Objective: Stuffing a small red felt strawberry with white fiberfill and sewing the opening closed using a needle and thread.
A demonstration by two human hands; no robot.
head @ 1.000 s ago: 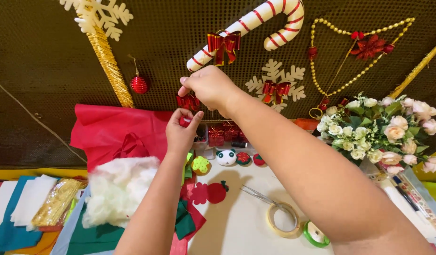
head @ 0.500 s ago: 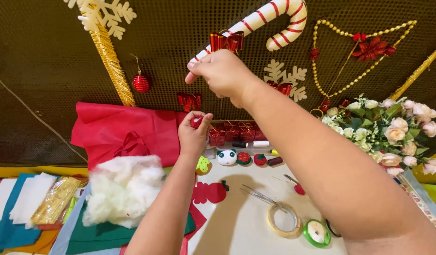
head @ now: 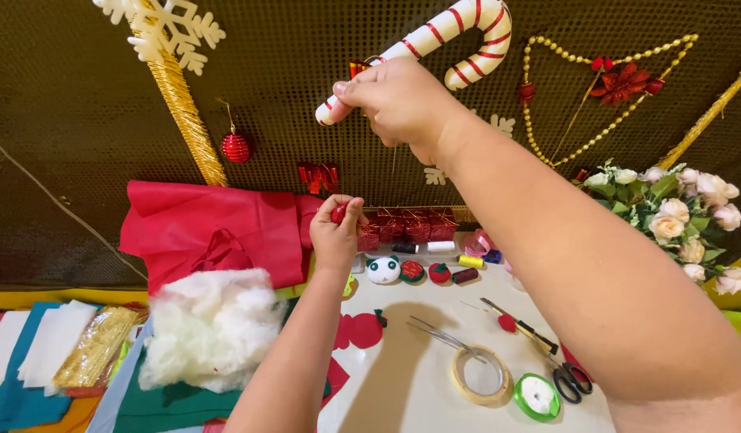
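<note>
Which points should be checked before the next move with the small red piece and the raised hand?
1. Left hand pinches the small red piece: ok.
2. Right hand is raised before the candy cane, grip closed: ok.
3. Thread between the hands: cannot tell, too thin.
4. Scissors lie apart from both arms: ok.
5. White stuffing lies beside the left forearm, not under it: ok.

Light: bright, even, from above and in front.
Shadows: the left arm (head: 294, 353) throws a soft shadow on the white table (head: 435, 409).
Focus: mostly sharp; near right forearm (head: 595, 273) slightly soft.
Distortion: wide-angle stretching at edges.
</note>
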